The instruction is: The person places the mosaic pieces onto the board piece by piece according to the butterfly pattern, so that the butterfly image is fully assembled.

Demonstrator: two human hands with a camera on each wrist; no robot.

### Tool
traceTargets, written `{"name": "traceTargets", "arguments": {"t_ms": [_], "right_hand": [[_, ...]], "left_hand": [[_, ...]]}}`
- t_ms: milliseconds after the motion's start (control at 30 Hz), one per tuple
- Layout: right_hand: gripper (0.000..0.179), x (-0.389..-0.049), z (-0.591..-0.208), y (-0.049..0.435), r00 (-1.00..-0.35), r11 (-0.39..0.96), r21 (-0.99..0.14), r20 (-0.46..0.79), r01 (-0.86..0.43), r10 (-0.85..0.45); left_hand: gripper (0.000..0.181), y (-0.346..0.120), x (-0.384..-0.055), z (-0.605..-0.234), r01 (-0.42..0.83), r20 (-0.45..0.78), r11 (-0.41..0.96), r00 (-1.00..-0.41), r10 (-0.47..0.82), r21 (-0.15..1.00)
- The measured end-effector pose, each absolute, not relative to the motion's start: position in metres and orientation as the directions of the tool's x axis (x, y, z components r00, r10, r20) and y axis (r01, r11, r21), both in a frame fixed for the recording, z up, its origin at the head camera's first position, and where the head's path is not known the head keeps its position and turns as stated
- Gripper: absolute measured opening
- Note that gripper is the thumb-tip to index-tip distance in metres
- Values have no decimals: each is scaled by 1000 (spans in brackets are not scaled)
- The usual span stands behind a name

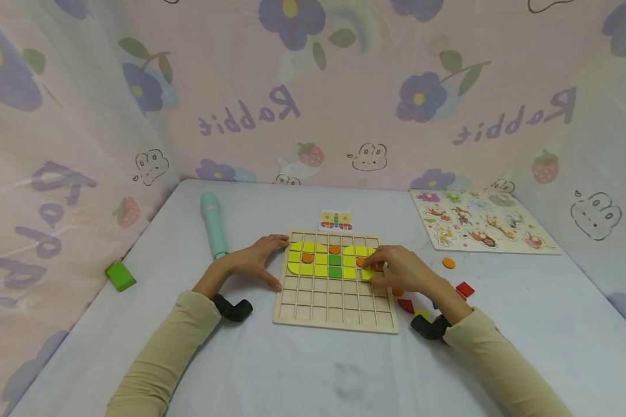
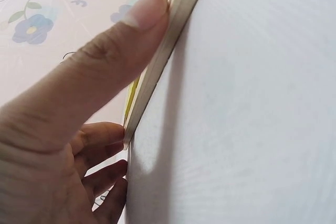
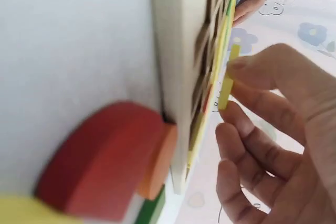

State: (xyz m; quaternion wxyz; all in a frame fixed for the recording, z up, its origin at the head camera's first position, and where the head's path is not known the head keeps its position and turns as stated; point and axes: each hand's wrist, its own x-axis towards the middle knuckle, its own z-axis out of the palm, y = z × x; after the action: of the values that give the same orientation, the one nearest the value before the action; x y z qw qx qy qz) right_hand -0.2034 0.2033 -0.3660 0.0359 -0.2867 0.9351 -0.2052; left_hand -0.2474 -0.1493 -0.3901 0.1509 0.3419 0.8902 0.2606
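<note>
A wooden grid board (image 1: 334,313) lies on the table, its upper rows filled with yellow, green and orange tiles. My right hand (image 1: 399,268) pinches a yellow tile (image 3: 229,77) between thumb and fingers, just above the board's right part. In the right wrist view this tile stands on edge, apart from the tiles in the grid. My left hand (image 1: 255,262) spreads along the board's left edge, thumb lower down and fingers near the far corner. The left wrist view shows the thumb (image 2: 115,51) touching the board's side. A small pattern card (image 1: 336,220) lies behind the board.
Loose pieces lie right of the board, among them a red quarter-round piece (image 1: 406,306), red pieces (image 1: 465,289) and an orange disc (image 1: 448,263). An animal puzzle board (image 1: 482,223) is far right. A mint microphone-shaped object (image 1: 214,226) and a green block (image 1: 120,276) sit left.
</note>
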Motion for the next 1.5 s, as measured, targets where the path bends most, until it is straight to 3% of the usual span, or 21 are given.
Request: {"name": "traceTargets", "arguments": {"t_ms": [700,1100,1300,1500], "right_hand": [[23,-216,-375,204,-746,643,-424,130,-638,-654],[24,-208,-368,210,-793,688,-455,68,-565,-606],[18,-177,-355,242,-842,749,-455,3,-481,-539],[31,-146,-357,271,-873,817,-435,-126,-379,-472]], "left_hand": [[100,-149,-249,-393,559,-59,611,-709,702,560],[99,-150,-249,-392,567,-63,615,-705,706,548],[101,-150,-249,-392,563,-72,625,-710,701,541],[101,-149,-249,-392,556,-74,625,-712,698,548]]}}
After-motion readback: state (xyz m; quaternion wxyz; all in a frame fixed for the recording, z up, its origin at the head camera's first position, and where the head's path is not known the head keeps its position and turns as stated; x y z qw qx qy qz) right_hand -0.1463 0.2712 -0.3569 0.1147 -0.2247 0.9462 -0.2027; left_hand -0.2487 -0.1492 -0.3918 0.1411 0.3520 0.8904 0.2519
